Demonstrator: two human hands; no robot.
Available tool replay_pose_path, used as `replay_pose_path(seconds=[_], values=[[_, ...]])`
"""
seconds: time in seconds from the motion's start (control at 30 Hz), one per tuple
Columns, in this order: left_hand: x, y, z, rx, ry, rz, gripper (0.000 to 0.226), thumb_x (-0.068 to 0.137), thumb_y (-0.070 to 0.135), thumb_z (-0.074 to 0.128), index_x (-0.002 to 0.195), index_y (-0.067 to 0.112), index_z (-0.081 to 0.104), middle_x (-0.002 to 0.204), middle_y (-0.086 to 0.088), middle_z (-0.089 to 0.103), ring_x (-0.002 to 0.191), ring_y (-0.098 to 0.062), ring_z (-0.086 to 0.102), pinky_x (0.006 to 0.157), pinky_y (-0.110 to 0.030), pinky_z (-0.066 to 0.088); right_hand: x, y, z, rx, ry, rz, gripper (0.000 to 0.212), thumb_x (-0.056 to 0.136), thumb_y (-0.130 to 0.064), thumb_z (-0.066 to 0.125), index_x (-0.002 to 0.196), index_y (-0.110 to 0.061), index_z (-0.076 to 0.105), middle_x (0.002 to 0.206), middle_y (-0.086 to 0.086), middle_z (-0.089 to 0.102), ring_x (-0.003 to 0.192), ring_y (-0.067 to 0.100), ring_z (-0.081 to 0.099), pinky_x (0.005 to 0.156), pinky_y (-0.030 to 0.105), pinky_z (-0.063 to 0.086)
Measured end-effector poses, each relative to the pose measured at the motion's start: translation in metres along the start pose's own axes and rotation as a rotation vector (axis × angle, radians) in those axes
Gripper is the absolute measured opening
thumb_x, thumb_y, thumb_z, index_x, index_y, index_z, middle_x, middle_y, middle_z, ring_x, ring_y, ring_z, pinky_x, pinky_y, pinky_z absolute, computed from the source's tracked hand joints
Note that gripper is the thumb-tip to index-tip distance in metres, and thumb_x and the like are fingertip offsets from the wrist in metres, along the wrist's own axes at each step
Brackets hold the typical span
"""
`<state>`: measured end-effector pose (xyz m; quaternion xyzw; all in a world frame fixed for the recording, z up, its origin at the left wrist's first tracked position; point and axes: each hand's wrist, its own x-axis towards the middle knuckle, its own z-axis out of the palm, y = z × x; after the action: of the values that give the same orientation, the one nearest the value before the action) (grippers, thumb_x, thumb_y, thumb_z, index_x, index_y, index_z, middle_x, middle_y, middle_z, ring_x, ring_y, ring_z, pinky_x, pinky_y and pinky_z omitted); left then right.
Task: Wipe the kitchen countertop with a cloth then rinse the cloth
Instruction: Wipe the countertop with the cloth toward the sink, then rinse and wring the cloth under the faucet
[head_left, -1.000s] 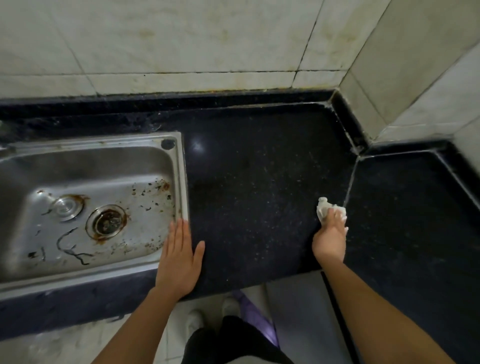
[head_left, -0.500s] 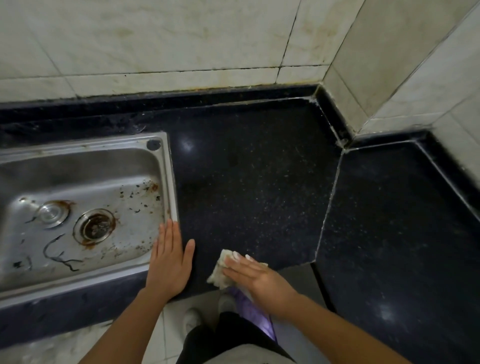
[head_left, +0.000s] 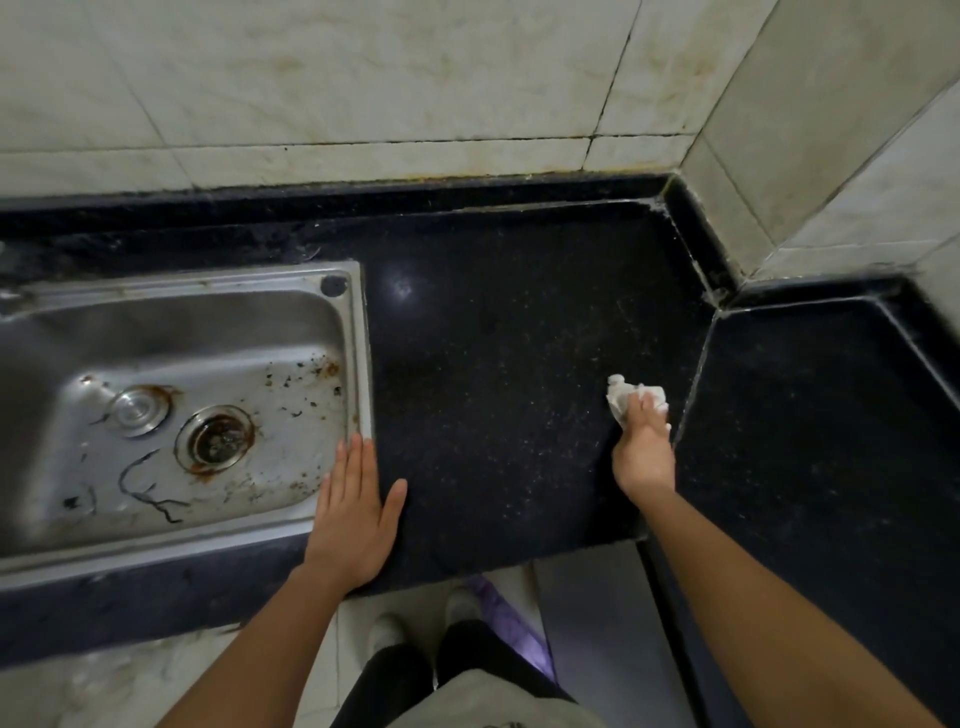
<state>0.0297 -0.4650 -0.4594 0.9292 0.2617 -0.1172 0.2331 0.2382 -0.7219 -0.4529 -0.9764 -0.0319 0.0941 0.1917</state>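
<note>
The black speckled countertop (head_left: 509, 374) runs from the sink to the corner. My right hand (head_left: 643, 447) presses a small crumpled white cloth (head_left: 626, 397) onto its right part, close to the seam with the side slab. Only the cloth's far end shows beyond my fingers. My left hand (head_left: 353, 519) lies flat and empty on the counter's front edge, fingertips touching the rim of the steel sink (head_left: 358, 364). The sink basin is stained with rust and dark debris around its drain (head_left: 215, 441).
Tiled walls (head_left: 363, 88) rise behind the counter and meet in a corner at the right. A second black slab (head_left: 810, 415) extends to the right. Below the front edge are the floor, my legs and my shoes (head_left: 462, 605).
My right hand swept the cloth from the right seam to the front edge near my left hand, then back out to the right seam. My left hand stayed put.
</note>
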Motion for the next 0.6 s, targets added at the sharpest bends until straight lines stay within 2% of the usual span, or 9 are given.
replay_pose_path(seconds=[0.13,0.23,0.33,0.37,0.43,0.5,0.6], values=[[0.001,-0.001,-0.002,0.009,-0.011,-0.002,0.074,0.088,0.059,0.000,0.145,0.018,-0.021,0.149,0.004,-0.029,0.138,-0.011,-0.028,0.113,-0.031,-0.016,-0.017,-0.059,0.032,0.005,-0.095,-0.223,0.063,0.091,0.006,0.034,0.149,-0.015,0.024,0.158,0.005,0.015,0.145,0.024,0.009,0.117,0.033,0.007],[0.001,-0.002,-0.002,-0.004,-0.018,-0.003,0.073,0.087,0.059,-0.003,0.144,0.019,-0.022,0.149,0.004,-0.030,0.138,-0.011,-0.027,0.111,-0.031,-0.018,-0.045,-0.088,0.052,0.083,-0.174,-0.433,0.062,0.091,0.006,0.039,0.148,-0.011,0.023,0.157,0.009,0.016,0.146,0.023,0.010,0.116,0.030,0.005],[0.003,-0.003,-0.007,-0.077,-0.068,0.005,0.068,0.093,0.055,0.004,0.145,0.020,-0.021,0.151,0.003,-0.029,0.138,-0.011,-0.028,0.110,-0.031,-0.018,-0.062,-0.095,0.064,0.049,-0.254,-0.596,0.065,0.089,0.011,0.040,0.148,-0.012,0.026,0.156,0.002,0.017,0.145,0.015,0.008,0.114,0.016,-0.005],[0.003,-0.005,-0.010,-0.116,-0.093,0.014,0.066,0.095,0.053,0.007,0.146,0.021,-0.020,0.152,0.004,-0.028,0.137,-0.011,-0.029,0.111,-0.031,-0.018,-0.064,-0.100,0.065,0.081,-0.283,-0.605,0.064,0.088,0.013,0.040,0.146,-0.012,0.030,0.155,-0.001,0.021,0.144,0.012,0.010,0.113,0.013,-0.003],[0.003,-0.009,-0.020,-0.181,-0.113,0.046,0.062,0.097,0.050,0.009,0.148,0.022,-0.014,0.155,0.006,-0.022,0.136,-0.008,-0.028,0.112,-0.030,-0.016,-0.066,-0.119,0.061,0.274,-0.337,-0.519,0.057,0.088,0.015,0.041,0.140,-0.011,0.043,0.147,-0.006,0.033,0.141,0.010,0.023,0.110,0.007,0.010],[0.007,-0.026,-0.035,-0.242,-0.092,0.057,0.060,0.099,0.047,0.010,0.150,0.022,-0.008,0.156,0.007,-0.016,0.138,-0.006,-0.023,0.113,-0.029,-0.014,-0.070,-0.157,0.057,0.539,-0.345,-0.342,0.047,0.091,0.011,0.041,0.132,-0.010,0.053,0.135,-0.011,0.044,0.131,0.007,0.038,0.106,0.006,0.023],[0.019,-0.069,-0.071,-0.291,0.002,0.030,0.056,0.101,0.041,0.014,0.151,0.018,0.002,0.159,0.002,-0.004,0.144,-0.010,-0.011,0.115,-0.027,-0.010,-0.078,-0.233,0.055,0.923,-0.442,-0.025,0.040,0.093,0.004,0.043,0.118,-0.017,0.066,0.115,-0.004,0.067,0.110,0.010,0.061,0.100,0.028,0.045]])
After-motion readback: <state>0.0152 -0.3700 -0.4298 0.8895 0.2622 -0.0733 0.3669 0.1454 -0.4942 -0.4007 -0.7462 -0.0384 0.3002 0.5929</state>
